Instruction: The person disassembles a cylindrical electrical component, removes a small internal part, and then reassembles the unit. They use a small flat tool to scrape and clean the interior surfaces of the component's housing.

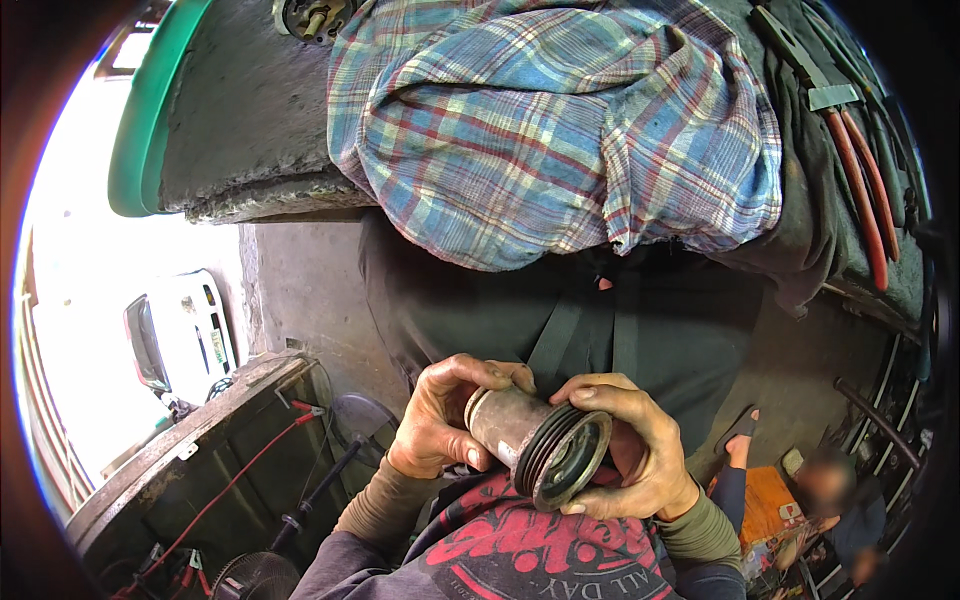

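Note:
A hollow metal cylinder (497, 418) is held between my two hands, tilted in front of my chest. Dark grooved rings (543, 440) circle its wider end, and the open mouth there faces right and toward me. My left hand (435, 420) curls around the narrower, worn end, thumb below and fingertips on top. At the ringed end, my right hand (648, 435) grips the rim, with the thumb and fingers on opposite sides of the opening. Part of the cylinder's far side is hidden by my fingers.
A plaid cloth (500, 130) drapes over the dark workbench (250, 110) ahead. Red-handled pliers (860, 190) lie at its right, a round metal part (315, 18) at its far left. Lower left are a red cable (240, 465) and a fan (255, 578). A person sits near an orange box (765, 500).

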The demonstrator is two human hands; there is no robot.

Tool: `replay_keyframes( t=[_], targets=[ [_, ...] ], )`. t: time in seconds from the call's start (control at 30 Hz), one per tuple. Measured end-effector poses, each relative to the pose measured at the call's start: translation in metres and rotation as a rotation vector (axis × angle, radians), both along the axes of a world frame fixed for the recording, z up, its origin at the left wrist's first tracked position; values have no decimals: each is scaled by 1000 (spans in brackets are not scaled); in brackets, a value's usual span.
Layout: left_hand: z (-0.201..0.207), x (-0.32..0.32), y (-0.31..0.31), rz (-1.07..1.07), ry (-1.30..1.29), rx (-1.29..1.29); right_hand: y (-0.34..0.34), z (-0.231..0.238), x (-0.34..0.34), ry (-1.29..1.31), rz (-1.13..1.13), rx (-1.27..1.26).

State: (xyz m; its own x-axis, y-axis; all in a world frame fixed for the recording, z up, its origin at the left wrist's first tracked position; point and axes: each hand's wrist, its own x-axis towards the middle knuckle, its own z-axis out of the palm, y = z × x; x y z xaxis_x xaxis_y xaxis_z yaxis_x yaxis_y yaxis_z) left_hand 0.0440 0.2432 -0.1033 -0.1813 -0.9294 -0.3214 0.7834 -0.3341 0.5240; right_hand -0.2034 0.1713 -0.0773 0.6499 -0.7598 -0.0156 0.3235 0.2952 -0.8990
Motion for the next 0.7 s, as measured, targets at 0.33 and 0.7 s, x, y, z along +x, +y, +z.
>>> replay_keyframes(
  t=[0.33, 0.7],
  targets=[
    [3, 1, -1, -6, -22, -35, -1, 7, 0, 16, 12, -55],
    [-2, 1, -2, -20, 8, -65, -7, 11, 1, 56, 41, -175]
  ],
)
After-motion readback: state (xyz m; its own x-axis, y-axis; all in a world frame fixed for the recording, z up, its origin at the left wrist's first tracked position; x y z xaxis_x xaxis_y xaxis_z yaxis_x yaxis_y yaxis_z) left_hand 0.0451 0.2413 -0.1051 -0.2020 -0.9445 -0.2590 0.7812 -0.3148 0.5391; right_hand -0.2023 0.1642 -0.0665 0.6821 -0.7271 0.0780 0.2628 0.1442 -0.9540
